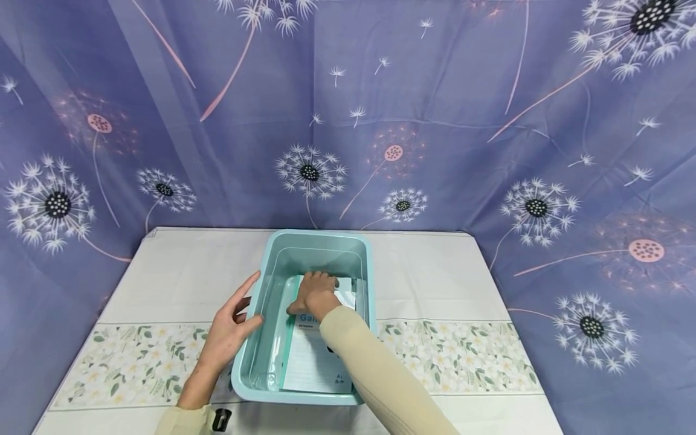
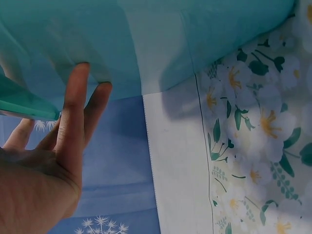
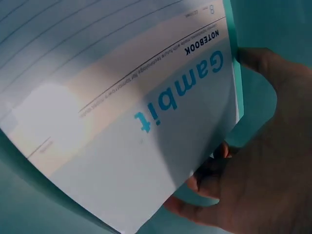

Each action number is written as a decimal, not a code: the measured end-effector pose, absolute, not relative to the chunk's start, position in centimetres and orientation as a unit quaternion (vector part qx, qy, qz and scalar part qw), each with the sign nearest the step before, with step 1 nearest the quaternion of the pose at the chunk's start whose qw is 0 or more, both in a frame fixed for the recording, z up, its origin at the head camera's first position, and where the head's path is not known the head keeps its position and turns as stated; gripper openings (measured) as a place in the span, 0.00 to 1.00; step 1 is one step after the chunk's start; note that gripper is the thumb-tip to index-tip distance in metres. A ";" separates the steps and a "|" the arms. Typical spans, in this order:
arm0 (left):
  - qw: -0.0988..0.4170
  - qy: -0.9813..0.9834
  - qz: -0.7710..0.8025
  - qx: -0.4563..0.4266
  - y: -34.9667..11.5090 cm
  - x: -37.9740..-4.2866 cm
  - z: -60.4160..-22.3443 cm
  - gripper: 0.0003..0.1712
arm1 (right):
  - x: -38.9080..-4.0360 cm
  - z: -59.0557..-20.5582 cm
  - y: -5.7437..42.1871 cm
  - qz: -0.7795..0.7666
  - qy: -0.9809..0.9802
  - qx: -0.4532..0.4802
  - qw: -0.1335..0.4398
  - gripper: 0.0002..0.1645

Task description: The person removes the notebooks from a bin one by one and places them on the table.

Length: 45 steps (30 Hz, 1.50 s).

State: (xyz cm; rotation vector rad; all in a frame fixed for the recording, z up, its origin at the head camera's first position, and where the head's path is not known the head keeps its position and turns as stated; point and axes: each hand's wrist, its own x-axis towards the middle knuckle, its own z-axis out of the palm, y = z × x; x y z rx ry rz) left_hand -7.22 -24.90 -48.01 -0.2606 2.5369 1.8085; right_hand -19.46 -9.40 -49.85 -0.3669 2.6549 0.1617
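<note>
1. Occupying the inside of a pale teal tub (image 1: 299,397): one notebook (image 1: 315,362), printed side showing, green spine edge along its left, "Gambit" lettered near the far end, lined pattern below.
2. Right hand (image 1: 314,294), reaching into the tub; grips the notebook at its far left corner, thumb against the spine edge, fingers bent at the far edge.
3. Left hand (image 1: 231,329), outside the tub's left side; fingers extended and spread, thumb at the rim. Firm contact cannot be told.
4. Sleeves, pale beige, a pair: right sleeve (image 1: 375,368) crossing the tub's near right rim; left sleeve (image 1: 185,420) at the lower edge of the head view.
5. Tablecloth (image 1: 435,266), white, with floral band (image 1: 457,356), beneath the tub.
6. Curtain (image 1: 462,169), violet-blue, dandelion print, behind.
</note>
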 end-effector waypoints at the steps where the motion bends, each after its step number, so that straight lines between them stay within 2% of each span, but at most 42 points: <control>1: 0.007 0.811 0.578 -0.084 -24.9 -7.2 -48.0 0.47 | -19.4 -49.7 -9.3 0.048 0.963 -0.130 0.229 0.57; 10: 0.010 0.812 0.577 -0.084 -24.7 -7.3 -48.0 0.47 | -18.6 -48.8 -8.8 0.015 0.957 -0.118 0.264 0.53; 16: 0.009 0.809 0.580 -0.092 -24.8 -7.2 -48.0 0.47 | -18.4 -48.7 -8.8 0.039 0.956 -0.131 0.258 0.62; 22: 0.006 0.812 0.576 -0.091 -24.8 -7.2 -48.0 0.47 | -19.0 -48.7 -9.2 0.049 0.963 -0.145 0.220 0.58; 28: 0.002 0.812 0.576 -0.088 -24.7 -7.2 -47.9 0.47 | -19.6 -47.9 -9.3 0.056 0.977 -0.150 0.140 0.55; 34: -0.008 0.810 0.583 -0.066 -24.7 -7.3 -47.9 0.46 | -20.1 -46.6 -8.7 0.044 0.984 -0.150 0.090 0.55; 45: 0.000 0.806 0.588 -0.064 -24.8 -7.1 -47.8 0.46 | -20.8 -43.1 -8.0 -0.015 0.989 -0.143 0.039 0.54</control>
